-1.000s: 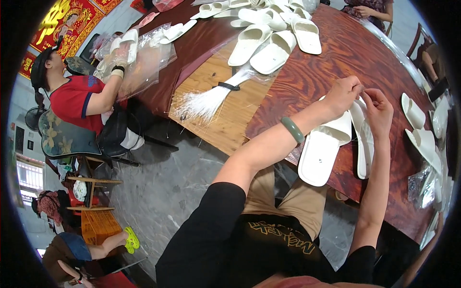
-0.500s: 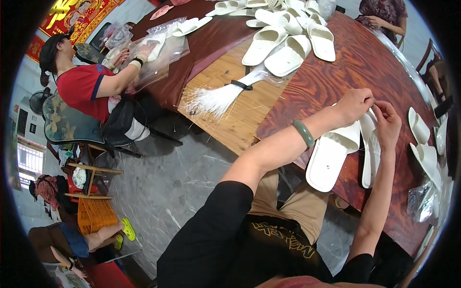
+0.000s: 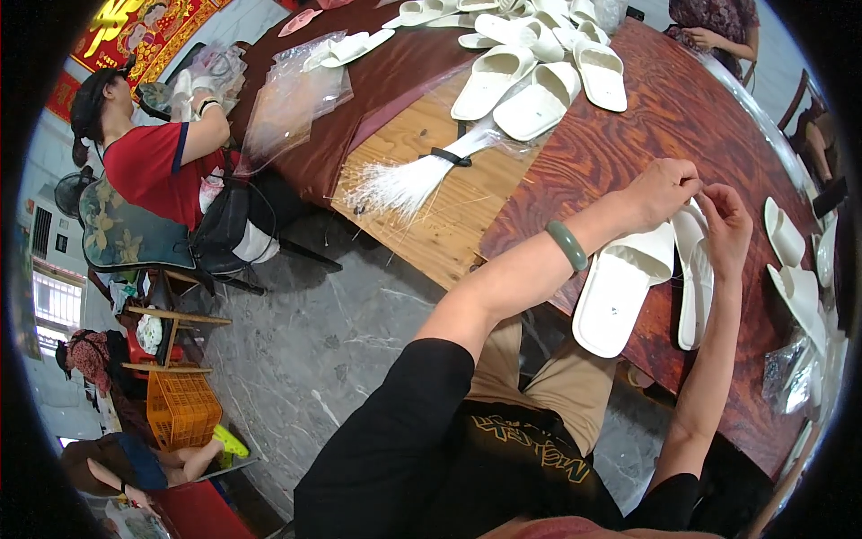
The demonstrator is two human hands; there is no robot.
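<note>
My left hand (image 3: 660, 190) and right hand (image 3: 725, 225) meet above white slipper pair (image 3: 628, 283) at bench (image 3: 646, 117) edge — fingertips pressed together, pinching something too small to tell. Judged step: fastening pair; next calls for fine steady pinch.

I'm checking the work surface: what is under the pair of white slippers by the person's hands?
The white slippers lie on the dark red-brown wooden table, heels hanging over its near edge. The left hand and right hand cover their toe ends, so what lies there is hidden.
</note>
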